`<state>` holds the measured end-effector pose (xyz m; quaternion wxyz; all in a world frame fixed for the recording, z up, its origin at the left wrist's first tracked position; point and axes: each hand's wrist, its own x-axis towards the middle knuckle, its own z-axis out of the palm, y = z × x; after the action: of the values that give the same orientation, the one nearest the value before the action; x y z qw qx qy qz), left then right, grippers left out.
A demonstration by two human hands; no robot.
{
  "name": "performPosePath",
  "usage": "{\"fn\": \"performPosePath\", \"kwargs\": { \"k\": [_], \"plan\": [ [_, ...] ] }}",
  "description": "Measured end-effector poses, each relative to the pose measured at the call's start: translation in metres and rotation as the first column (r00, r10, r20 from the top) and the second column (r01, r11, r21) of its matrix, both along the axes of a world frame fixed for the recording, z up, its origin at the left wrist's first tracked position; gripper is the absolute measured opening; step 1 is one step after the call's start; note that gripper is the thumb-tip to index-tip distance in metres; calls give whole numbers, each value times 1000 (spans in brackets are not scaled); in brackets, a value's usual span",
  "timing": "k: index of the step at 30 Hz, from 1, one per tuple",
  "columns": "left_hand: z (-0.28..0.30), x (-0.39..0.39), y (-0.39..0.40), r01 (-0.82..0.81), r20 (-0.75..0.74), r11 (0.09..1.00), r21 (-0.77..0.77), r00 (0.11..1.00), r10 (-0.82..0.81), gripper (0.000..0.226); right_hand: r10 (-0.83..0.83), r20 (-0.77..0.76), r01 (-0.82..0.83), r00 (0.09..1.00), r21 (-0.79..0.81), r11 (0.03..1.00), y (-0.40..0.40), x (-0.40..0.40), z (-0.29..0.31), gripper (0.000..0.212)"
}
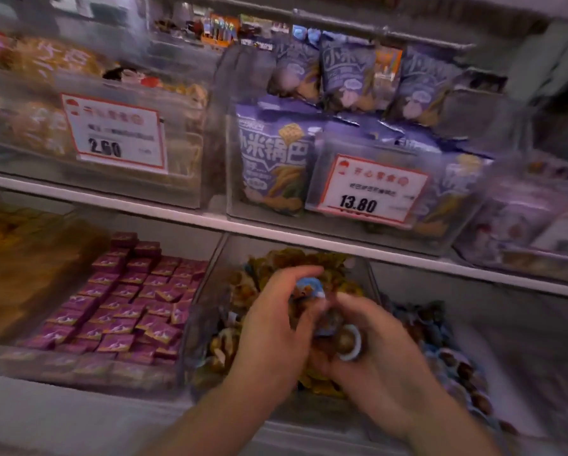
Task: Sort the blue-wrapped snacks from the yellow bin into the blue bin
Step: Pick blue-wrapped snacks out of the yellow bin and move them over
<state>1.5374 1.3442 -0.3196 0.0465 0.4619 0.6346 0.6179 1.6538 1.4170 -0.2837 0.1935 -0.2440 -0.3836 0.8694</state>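
Both hands reach into the clear bin of yellow-wrapped snacks (276,261) on the lower shelf. My left hand (276,327) pinches a small blue-wrapped snack (309,287) between thumb and fingers. My right hand (374,357) curls round another blue-edged snack (350,343) with a brown picture on it. To the right lies the bin of blue-wrapped snacks (440,337), its contents blurred. The frame is motion-blurred.
A bin of small purple boxes (128,301) sits left of the yellow bin. A white shelf edge (177,209) runs above. On the upper shelf stand purple snack bags (272,166) and price cards reading 2.60 (111,133) and 13.80 (371,189).
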Motion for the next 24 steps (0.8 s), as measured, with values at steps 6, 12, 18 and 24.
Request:
{"fn": "performPosePath", "kwargs": {
  "k": [6, 12, 18, 24],
  "plan": [
    [-2, 48, 25, 33, -435, 981, -192, 893, -116, 55, -137, 138, 97, 981, 265, 959, 15, 27, 2, 35],
    [-8, 51, 41, 166, -439, 956, -243, 860, -261, 69, -307, 107, 231, 946, 444, 866, 43, 55, 1, 17],
    [-22, 24, 50, 36, -399, 957, -289, 904, -155, 50, -519, 153, 465, 841, 286, 838, 129, 86, -26, 23],
    [-28, 9, 44, -21, -415, 938, -346, 900, -133, 34, -498, 344, 355, 796, 401, 844, 182, 84, -54, 22]
  ]
}}
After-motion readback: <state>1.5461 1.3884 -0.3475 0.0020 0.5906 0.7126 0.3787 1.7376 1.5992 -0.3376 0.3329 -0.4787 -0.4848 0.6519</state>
